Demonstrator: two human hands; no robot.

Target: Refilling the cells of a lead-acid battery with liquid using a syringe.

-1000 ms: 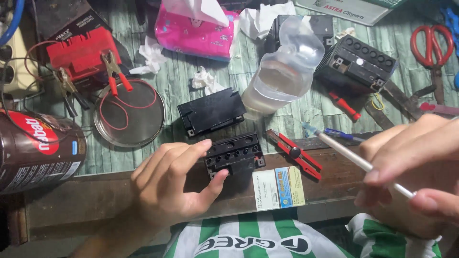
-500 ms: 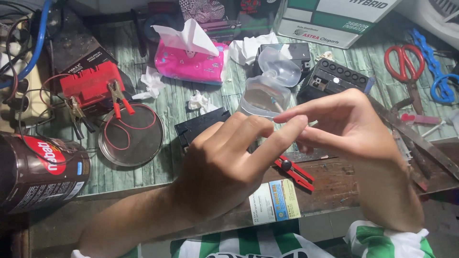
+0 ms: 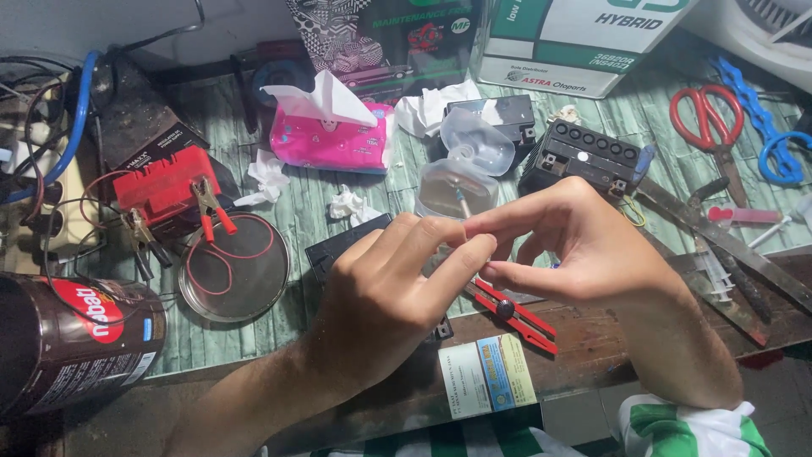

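Observation:
My left hand (image 3: 385,296) and my right hand (image 3: 584,245) meet fingertip to fingertip above the middle of the bench. Between the pinched fingers a thin white stick (image 3: 463,203) pokes upward; only its tip shows, the rest is hidden by fingers. Both hands appear to pinch it. Just behind the tip stands a clear plastic bottle (image 3: 461,169). A small black battery (image 3: 338,245) lies mostly hidden under my left hand. A red-handled cutter (image 3: 516,315) lies below my right hand.
A second black battery (image 3: 584,156), a pink tissue pack (image 3: 334,140), a red charger (image 3: 165,182) with clips, and a round metal dish (image 3: 237,267) holding red wire lie around. Red scissors (image 3: 706,118) and blue scissors (image 3: 774,144) lie at right, a dark can (image 3: 72,338) at left.
My left hand lifted off the small black battery and came up to my right hand. The right hand brought the white stick in from the right to the centre. The view tilted up.

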